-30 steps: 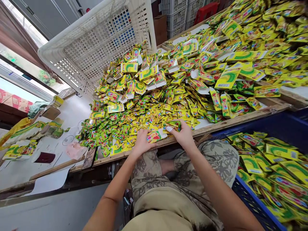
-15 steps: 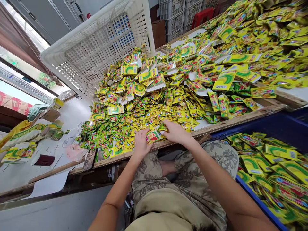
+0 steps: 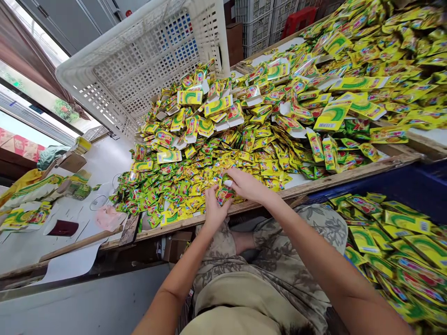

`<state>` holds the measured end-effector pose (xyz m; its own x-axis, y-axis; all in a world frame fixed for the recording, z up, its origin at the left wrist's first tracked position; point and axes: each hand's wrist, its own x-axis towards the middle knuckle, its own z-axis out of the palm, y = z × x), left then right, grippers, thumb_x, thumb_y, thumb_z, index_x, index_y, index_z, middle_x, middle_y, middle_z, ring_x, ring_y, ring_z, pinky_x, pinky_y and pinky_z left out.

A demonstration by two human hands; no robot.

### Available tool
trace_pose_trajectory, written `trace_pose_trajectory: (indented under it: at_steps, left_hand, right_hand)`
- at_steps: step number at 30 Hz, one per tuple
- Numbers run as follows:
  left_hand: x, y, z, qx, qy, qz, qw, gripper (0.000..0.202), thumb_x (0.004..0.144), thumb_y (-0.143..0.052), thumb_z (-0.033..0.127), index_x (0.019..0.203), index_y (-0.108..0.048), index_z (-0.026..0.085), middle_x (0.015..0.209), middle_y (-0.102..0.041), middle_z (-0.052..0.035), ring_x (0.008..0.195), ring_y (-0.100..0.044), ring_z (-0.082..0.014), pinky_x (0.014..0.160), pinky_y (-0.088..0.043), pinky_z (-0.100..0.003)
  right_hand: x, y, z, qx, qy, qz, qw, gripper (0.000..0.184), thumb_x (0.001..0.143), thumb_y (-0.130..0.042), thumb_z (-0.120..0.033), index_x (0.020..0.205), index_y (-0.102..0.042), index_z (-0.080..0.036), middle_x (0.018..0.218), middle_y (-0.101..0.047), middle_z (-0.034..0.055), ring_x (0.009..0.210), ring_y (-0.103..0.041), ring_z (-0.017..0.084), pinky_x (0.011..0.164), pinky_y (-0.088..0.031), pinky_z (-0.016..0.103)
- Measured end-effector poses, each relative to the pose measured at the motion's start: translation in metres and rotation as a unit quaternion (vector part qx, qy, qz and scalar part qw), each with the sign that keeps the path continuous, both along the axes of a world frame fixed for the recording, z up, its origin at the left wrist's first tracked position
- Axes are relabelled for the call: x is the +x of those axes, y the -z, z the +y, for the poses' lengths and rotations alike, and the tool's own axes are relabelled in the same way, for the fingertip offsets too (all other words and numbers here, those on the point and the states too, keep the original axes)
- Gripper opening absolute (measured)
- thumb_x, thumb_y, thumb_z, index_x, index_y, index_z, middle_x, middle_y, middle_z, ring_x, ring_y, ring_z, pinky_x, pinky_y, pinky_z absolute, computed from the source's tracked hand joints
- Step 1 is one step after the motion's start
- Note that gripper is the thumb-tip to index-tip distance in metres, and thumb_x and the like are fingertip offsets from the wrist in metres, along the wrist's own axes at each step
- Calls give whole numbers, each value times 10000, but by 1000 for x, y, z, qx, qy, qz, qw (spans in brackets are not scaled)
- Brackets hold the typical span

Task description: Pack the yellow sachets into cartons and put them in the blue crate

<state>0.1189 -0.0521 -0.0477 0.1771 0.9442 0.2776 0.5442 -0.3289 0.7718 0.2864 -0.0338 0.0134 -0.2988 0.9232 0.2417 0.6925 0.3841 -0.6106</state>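
Near the table's front edge, my left hand (image 3: 215,208) is closed around a small printed carton (image 3: 223,194) with red fruit pictures on it. My right hand (image 3: 241,185) meets it from the right, its fingers pinched at the carton's upper end, where a white flap shows. A green packet seems to be under the right fingertips, mostly hidden by them. Just beyond both hands spreads a heap of small yellow and green packets (image 3: 195,179). Several yellow cartons (image 3: 190,97) with open white ends lie on top of that heap.
A white plastic basket (image 3: 122,74) lies tipped on its side behind the heap. To my right, below the wooden table edge (image 3: 349,176), a blue bin (image 3: 394,186) holds yellow cartons. On the left are a jar (image 3: 78,190) and a dark red object (image 3: 64,228).
The carton has tilted more upright between my hands. My left hand has shifted slightly right, and my right hand has moved left and up to the carton's upper end.
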Motion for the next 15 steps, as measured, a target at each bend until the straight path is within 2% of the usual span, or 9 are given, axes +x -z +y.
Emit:
trace_pose_trajectory:
  at_steps: [4,7,11,15]
  left_hand:
    - [-2,0,4,-65,24,-80,994,388,741,-684,351,1037,-478,208,1008,-542,-54,973,-547,-208,895,-433,-368]
    - [-6,-2,5,-101,35,-115,988,312,787,-631,368,993,-468,199,952,-554,-40,903,-554,-178,846,-449,-327]
    - [-10,-2,5,-117,32,-132,984,300,820,-587,403,987,-456,191,931,-552,-40,877,-553,-169,828,-456,-321]
    - [-11,-3,6,-132,37,-147,980,338,819,-575,451,993,-448,190,973,-554,-55,924,-559,-178,859,-457,-333]
  right_hand:
    - [1,-9,7,-18,-34,-61,997,184,842,-477,-177,1020,-520,-172,968,-627,94,887,-573,221,709,-387,280]
    - [-6,-17,7,-17,-27,-103,994,166,841,-491,-212,1000,-510,-171,922,-638,92,828,-584,220,651,-361,271]
    - [-18,-18,8,-3,1,-117,993,210,897,-446,-306,1045,-502,-167,956,-646,107,839,-593,222,648,-361,277]
    - [-30,-14,16,27,-2,-173,985,255,932,-373,-331,974,-568,-172,974,-654,123,877,-602,231,676,-373,291]
